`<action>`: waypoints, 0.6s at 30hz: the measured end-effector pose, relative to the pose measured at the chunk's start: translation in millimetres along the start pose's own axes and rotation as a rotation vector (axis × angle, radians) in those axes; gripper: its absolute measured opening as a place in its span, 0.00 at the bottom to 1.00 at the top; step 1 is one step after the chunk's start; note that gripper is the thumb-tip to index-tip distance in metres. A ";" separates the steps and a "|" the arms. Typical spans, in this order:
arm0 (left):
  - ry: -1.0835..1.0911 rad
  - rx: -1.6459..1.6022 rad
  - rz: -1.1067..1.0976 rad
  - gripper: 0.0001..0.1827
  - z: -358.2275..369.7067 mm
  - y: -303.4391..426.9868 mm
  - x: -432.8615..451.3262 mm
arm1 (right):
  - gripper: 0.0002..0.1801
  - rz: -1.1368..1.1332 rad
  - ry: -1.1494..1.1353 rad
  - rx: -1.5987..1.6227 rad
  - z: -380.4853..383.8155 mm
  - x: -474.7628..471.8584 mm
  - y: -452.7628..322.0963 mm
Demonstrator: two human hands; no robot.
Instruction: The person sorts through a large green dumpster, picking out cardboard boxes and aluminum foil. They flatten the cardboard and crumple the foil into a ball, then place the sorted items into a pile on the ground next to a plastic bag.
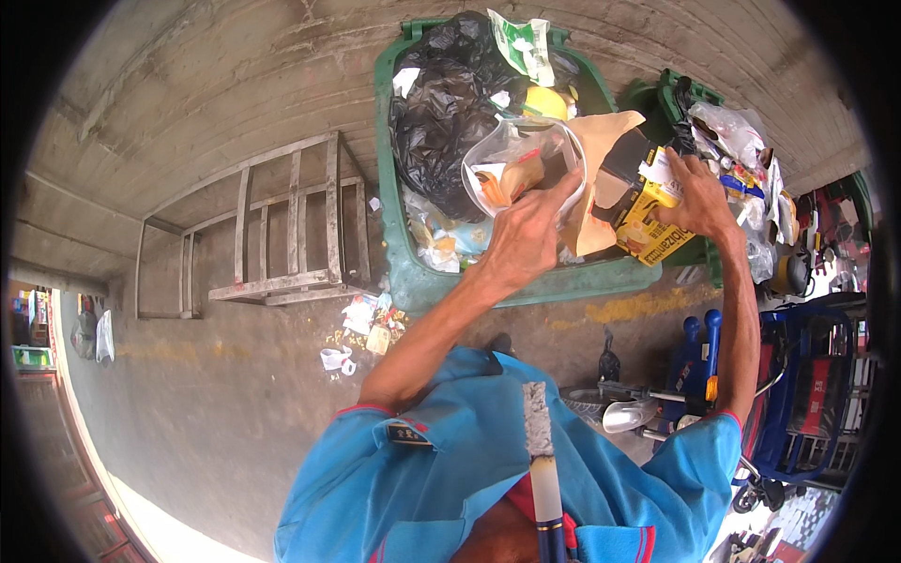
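My left hand [524, 236] grips the near rim of a clear plastic container [475, 144], its index finger lying along the edge; some fingers are hidden. Scraps of paper and brown card [524, 172] lie inside the container. My right hand [697, 193] holds a yellow and black printed cardboard box [651, 218], tilted, with a white label on it. Between the hands is a torn-edged brown kraft paper piece [588, 225]. All this is above an open green wheeled bin [394, 285] filled with black rubbish bags [443, 91] and loose waste.
A second green bin [690, 88] overflows with waste at right. Left of the first bin lies a metal frame [243, 229], with litter [366, 324] on the floor. A blue vehicle [802, 394] stands at right. A lit cigarette [545, 485] with long ash juts out below the camera.
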State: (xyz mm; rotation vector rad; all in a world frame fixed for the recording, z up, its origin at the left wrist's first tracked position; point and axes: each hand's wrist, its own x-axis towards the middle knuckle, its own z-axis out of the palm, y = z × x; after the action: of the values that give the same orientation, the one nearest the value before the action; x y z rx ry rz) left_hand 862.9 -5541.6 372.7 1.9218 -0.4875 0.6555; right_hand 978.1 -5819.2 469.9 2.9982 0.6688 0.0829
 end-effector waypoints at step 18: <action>-0.065 0.079 -0.030 0.31 4.7 2.9 -32.4 | 0.56 -0.062 0.045 0.008 6.7 4.1 -2.4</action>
State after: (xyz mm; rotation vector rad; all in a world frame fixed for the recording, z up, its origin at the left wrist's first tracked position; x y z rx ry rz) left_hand 837.3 -5545.4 352.6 2.0265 -0.4792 0.6026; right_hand 981.2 -5815.6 463.2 2.9886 0.7679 0.1445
